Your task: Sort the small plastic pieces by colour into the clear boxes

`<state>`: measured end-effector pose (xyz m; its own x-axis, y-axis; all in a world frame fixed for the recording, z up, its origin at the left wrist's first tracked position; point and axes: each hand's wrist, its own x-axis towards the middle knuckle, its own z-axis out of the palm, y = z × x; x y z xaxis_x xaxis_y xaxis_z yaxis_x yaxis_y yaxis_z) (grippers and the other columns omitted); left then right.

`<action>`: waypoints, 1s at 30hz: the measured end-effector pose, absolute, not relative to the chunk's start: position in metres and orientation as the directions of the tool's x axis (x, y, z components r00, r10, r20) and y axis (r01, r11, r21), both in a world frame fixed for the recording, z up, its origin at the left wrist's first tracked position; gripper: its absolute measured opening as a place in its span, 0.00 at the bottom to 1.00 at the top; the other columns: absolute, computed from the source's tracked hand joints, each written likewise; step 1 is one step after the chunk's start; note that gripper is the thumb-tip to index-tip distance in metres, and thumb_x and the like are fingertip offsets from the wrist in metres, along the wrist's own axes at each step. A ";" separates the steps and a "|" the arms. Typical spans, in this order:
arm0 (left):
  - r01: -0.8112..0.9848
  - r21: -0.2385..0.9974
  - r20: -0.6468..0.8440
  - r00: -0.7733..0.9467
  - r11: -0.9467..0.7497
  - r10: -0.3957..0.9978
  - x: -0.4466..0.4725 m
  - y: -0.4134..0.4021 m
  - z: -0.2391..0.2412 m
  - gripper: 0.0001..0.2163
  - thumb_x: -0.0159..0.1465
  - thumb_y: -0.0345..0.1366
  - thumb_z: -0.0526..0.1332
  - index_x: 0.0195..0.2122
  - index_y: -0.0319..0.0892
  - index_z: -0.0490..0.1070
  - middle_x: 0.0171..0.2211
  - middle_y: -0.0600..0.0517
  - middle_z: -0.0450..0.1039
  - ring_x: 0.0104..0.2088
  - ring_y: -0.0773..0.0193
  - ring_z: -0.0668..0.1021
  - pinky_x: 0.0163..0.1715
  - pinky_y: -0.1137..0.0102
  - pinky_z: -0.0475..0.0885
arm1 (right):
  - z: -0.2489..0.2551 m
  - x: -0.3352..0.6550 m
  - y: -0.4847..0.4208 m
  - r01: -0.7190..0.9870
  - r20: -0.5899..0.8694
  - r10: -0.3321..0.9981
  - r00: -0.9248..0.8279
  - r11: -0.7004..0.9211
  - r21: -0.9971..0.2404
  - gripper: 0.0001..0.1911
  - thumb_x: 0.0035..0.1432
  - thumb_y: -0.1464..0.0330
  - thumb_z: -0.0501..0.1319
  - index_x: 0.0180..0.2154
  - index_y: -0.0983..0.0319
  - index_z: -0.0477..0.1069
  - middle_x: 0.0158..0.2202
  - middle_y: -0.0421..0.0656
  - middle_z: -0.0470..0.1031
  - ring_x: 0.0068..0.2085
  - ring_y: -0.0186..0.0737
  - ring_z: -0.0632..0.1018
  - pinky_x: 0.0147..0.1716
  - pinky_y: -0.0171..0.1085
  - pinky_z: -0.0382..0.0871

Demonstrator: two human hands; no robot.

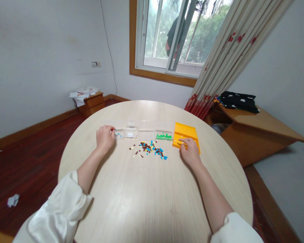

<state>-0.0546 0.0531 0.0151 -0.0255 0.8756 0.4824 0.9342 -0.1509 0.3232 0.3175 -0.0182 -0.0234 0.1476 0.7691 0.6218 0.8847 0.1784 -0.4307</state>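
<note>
Starting at the grip, we find the left hand (105, 137) at the near-left clear box (122, 131), its fingers drawn narrowly together. A speck of blue shows at the fingertips; we cannot tell whether it is pinched there or lies beyond them. The blue bricks (119, 135) in that box lie just right of the fingers.

We find the right hand (191, 150) over the yellow box (185, 128), forefinger reaching forward, thumb bent below it, a narrow gap between the two. Pale bits lie close to the forefinger's tip; we cannot tell whether any is held.

The pile (145, 147) of brown, blue and pale yellow bricks lies loose between the hands, in front of the boxes and apart from both grips. Some pieces are scattered at its left edge, and a blue one sits at its near right.

Between the left clear box and the yellow box we note three more clear boxes in a row. The one beside the yellow box holds green bricks (164, 136).

All rests on the round table (131, 192). Beyond it we record the window (162, 44), the curtain (218, 64) and, at right, a tilted cabinet (253, 135) bearing dark cloth (239, 102).
</note>
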 end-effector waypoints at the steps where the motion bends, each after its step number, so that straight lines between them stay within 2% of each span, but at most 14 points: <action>1: 0.935 0.323 0.477 -0.027 -0.146 0.878 -0.054 0.053 0.015 0.10 0.61 0.33 0.52 0.33 0.41 0.72 0.37 0.45 0.74 0.42 0.52 0.72 0.41 0.60 0.64 | -0.023 0.317 -0.018 0.885 0.622 0.769 0.148 0.178 -0.431 0.15 0.52 0.73 0.51 0.36 0.61 0.74 0.34 0.47 0.70 0.39 0.46 0.71 0.43 0.47 0.67; 9: 0.935 0.334 0.449 -0.047 -0.119 0.892 -0.054 0.050 0.020 0.10 0.61 0.34 0.52 0.34 0.41 0.74 0.38 0.44 0.74 0.42 0.51 0.72 0.41 0.60 0.62 | -0.023 0.317 -0.019 0.887 0.627 0.765 0.146 0.180 -0.426 0.15 0.52 0.73 0.51 0.36 0.62 0.74 0.34 0.47 0.71 0.39 0.46 0.72 0.43 0.47 0.67; 12: 0.924 0.359 0.468 -0.059 -0.128 0.882 -0.053 0.049 0.021 0.13 0.62 0.35 0.52 0.44 0.40 0.72 0.39 0.44 0.74 0.43 0.50 0.72 0.41 0.59 0.62 | -0.023 0.317 -0.019 0.887 0.631 0.762 0.146 0.181 -0.424 0.15 0.52 0.73 0.51 0.36 0.61 0.74 0.33 0.47 0.71 0.39 0.46 0.72 0.42 0.47 0.67; 14: 0.917 0.374 0.491 -0.067 -0.141 0.868 -0.052 0.048 0.022 0.17 0.62 0.36 0.52 0.52 0.39 0.68 0.40 0.44 0.75 0.43 0.50 0.72 0.41 0.60 0.62 | -0.023 0.317 -0.018 0.888 0.631 0.762 0.148 0.178 -0.423 0.14 0.52 0.73 0.51 0.35 0.61 0.74 0.33 0.47 0.71 0.39 0.46 0.72 0.42 0.47 0.67; 17: 0.913 0.383 0.492 -0.071 -0.142 0.868 -0.051 0.046 0.023 0.21 0.62 0.37 0.53 0.56 0.39 0.64 0.37 0.46 0.76 0.41 0.51 0.73 0.41 0.61 0.62 | -0.023 0.317 -0.018 0.889 0.631 0.761 0.150 0.175 -0.423 0.15 0.52 0.73 0.51 0.36 0.61 0.74 0.33 0.47 0.71 0.39 0.46 0.72 0.42 0.47 0.67; 25: 0.906 0.395 0.503 -0.074 -0.153 0.861 -0.051 0.046 0.025 0.20 0.62 0.38 0.53 0.54 0.40 0.67 0.32 0.48 0.76 0.38 0.54 0.74 0.41 0.62 0.62 | -0.023 0.316 -0.019 0.888 0.630 0.762 0.151 0.175 -0.425 0.15 0.52 0.73 0.51 0.36 0.61 0.75 0.34 0.47 0.71 0.39 0.45 0.72 0.43 0.47 0.67; 30: 0.857 0.454 0.508 -0.023 -0.245 0.861 -0.049 0.049 0.021 0.16 0.61 0.38 0.53 0.47 0.39 0.72 0.31 0.48 0.76 0.33 0.58 0.75 0.40 0.65 0.64 | -0.020 0.314 -0.019 0.885 0.617 0.772 0.153 0.171 -0.433 0.15 0.52 0.73 0.51 0.36 0.62 0.75 0.34 0.47 0.71 0.39 0.46 0.72 0.43 0.47 0.67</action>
